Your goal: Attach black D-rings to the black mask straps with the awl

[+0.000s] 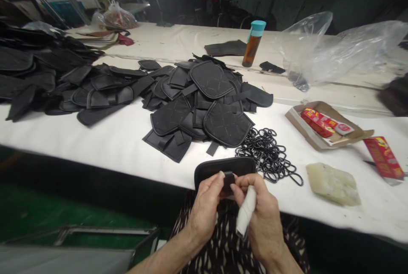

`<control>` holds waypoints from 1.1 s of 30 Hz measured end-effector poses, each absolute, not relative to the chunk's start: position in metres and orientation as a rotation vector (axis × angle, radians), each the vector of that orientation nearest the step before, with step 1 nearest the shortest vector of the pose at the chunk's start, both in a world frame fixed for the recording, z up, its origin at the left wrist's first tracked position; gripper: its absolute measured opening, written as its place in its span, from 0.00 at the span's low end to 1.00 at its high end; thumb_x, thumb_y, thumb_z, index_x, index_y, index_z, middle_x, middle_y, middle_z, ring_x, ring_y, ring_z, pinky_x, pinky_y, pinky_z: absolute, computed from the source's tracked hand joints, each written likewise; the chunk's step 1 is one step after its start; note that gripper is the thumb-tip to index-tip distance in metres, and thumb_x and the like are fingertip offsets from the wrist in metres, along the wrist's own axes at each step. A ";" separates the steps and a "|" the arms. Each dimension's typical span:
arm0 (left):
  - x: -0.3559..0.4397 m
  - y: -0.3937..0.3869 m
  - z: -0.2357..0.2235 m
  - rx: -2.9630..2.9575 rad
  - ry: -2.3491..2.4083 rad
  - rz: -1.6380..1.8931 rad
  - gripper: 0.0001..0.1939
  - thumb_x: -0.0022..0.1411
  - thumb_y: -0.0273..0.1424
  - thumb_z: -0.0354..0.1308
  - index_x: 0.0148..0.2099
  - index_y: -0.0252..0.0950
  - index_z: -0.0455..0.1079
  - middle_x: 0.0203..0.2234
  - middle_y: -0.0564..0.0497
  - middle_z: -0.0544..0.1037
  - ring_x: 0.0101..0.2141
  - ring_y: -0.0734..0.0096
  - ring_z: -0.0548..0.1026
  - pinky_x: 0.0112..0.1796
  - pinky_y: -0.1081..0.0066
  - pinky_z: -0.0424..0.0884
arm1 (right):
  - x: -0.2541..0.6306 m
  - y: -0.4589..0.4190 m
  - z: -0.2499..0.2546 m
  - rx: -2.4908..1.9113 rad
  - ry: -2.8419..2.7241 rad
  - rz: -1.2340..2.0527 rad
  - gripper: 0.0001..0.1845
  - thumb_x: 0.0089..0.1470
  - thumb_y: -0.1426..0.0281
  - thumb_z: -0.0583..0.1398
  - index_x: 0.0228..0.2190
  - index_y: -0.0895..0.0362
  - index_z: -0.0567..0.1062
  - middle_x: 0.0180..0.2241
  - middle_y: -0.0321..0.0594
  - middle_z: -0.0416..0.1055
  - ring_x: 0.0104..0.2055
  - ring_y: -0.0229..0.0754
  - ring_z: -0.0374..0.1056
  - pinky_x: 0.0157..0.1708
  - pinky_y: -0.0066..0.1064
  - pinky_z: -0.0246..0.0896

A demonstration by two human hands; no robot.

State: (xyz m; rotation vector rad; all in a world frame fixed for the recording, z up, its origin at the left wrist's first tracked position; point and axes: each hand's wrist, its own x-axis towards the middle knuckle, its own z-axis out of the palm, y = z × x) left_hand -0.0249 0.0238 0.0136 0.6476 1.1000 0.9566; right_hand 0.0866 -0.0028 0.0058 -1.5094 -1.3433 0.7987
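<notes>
Head view: two hands hold a black flap

I look from far away and see the flap at the near edge of the white table, over the person's lap. The left hand is closed on the flap, with its thumb by a short black strap. The right hand has its fingertips at the other side of that strap. It also grips a stick wrapped in white, and I can't tell what the stick is for.

Just beside the flap, to the right, I see a heap of black rings. Behind it is a big pile of black flaps. Further right sits a yellowish lump, and past it a cardboard box with red packs inside. One more red box is near the lump. At the back stand a bottle with a blue lid and a clear plastic bag.
</notes>
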 end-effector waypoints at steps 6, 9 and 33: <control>-0.024 0.019 0.014 0.707 1.078 0.979 0.20 0.58 0.44 0.54 0.38 0.31 0.74 0.30 0.46 0.78 0.34 0.64 0.74 0.39 0.68 0.68 | 0.086 -0.001 0.010 -1.545 -1.347 0.780 0.04 0.56 0.69 0.56 0.29 0.54 0.65 0.24 0.32 0.67 0.23 0.35 0.64 0.22 0.23 0.60; -0.023 0.019 0.020 0.804 1.043 0.946 0.15 0.60 0.39 0.54 0.39 0.33 0.73 0.30 0.50 0.77 0.34 0.67 0.72 0.39 0.71 0.67 | 0.087 0.000 0.013 -1.558 -1.340 0.817 0.04 0.56 0.68 0.56 0.29 0.53 0.65 0.24 0.31 0.67 0.23 0.34 0.64 0.22 0.23 0.60; -0.020 0.018 0.021 0.786 1.176 0.943 0.15 0.57 0.41 0.56 0.32 0.32 0.74 0.24 0.51 0.75 0.30 0.69 0.71 0.33 0.74 0.66 | 0.089 0.004 0.026 -1.651 -1.365 0.902 0.06 0.54 0.68 0.55 0.27 0.53 0.63 0.22 0.29 0.64 0.21 0.34 0.59 0.20 0.23 0.55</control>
